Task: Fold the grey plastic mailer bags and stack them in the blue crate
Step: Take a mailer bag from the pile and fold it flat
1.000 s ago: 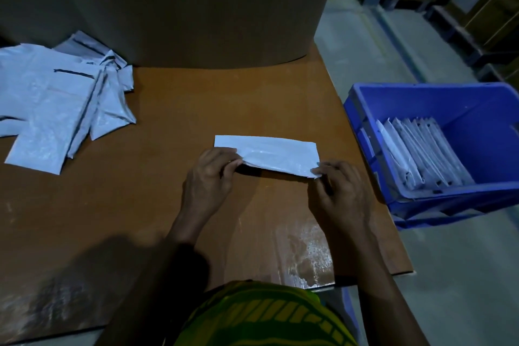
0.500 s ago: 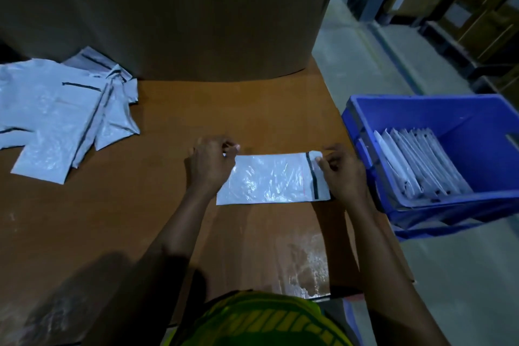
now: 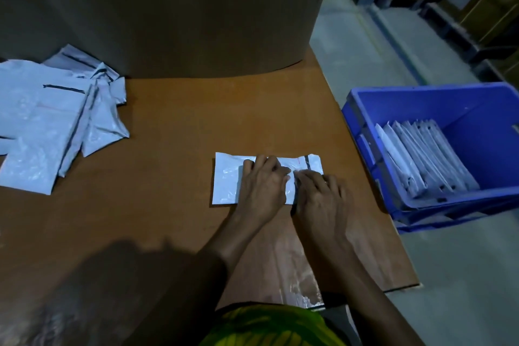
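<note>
— Where is our mailer bag [image 3: 227, 177]?
— Flat on the counter [image 3: 196, 121], dead centre, under both hands. Our left hand [image 3: 261, 185] presses it with flat fingers [image 3: 259, 161]. Our right hand [image 3: 320, 196] covers its 3 o'clock end; whether it pinches, we cannot tell.
— The blue crate [image 3: 477, 109]?
— At 3 o'clock, folded bags [image 3: 427, 157] inside; the loose pile [image 3: 42, 126] lies at 9 o'clock

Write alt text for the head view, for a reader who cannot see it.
A person's left hand and right hand rest close together on a grey mailer bag lying on a brown table. A loose pile of unfolded bags lies at the table's far left, and a blue crate beside the table's right edge holds a row of folded bags.
</note>
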Action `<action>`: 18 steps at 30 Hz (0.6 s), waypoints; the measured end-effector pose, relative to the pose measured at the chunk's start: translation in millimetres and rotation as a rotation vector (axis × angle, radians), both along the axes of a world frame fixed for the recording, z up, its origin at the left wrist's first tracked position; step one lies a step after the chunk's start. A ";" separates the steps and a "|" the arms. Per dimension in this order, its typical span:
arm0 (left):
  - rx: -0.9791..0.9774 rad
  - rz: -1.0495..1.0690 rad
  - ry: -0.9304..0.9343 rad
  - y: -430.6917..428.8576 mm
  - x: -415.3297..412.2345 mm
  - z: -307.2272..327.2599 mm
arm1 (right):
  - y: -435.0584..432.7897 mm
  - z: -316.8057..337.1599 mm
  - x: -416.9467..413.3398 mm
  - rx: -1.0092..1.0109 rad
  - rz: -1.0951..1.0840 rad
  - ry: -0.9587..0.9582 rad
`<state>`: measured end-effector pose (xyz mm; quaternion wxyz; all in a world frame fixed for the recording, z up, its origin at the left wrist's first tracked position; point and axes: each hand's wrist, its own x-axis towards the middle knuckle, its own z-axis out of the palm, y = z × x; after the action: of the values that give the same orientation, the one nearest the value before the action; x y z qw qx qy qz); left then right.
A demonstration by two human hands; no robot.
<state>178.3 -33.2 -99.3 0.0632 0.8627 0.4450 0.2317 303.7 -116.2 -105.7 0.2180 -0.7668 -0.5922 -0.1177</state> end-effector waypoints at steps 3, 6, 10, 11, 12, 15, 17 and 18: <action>0.064 0.009 0.146 -6.1 4.9 -1.9 | 8.6 -1.9 -1.4 -0.058 -0.053 0.034; 0.069 -0.028 0.217 -16.5 -3.6 -0.3 | -2.2 -3.7 -7.5 -0.040 -0.033 0.067; 0.038 0.024 0.232 -17.1 -1.6 2.3 | 3.3 2.7 -1.2 -0.007 -0.049 0.076; 0.055 0.007 0.251 -17.4 -0.4 1.1 | 8.0 5.2 -0.9 -0.027 -0.053 0.079; 0.070 -0.014 0.262 -17.5 -0.1 0.3 | 11.6 7.3 -1.0 -0.048 -0.045 0.083; 0.063 -0.036 0.261 -19.5 -2.9 -0.3 | 16.0 19.6 7.6 -0.068 0.044 0.099; 0.071 -0.035 0.267 -18.5 -3.3 -0.3 | 24.1 16.0 22.3 -0.070 0.086 0.110; 0.069 -0.039 0.272 -17.3 -3.4 0.7 | 28.7 11.5 27.6 -0.105 0.089 0.115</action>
<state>174.9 -50.5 -98.6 -0.0229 0.8963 0.4245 0.1263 331.3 -87.6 -94.2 0.2163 -0.7555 -0.6175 -0.0327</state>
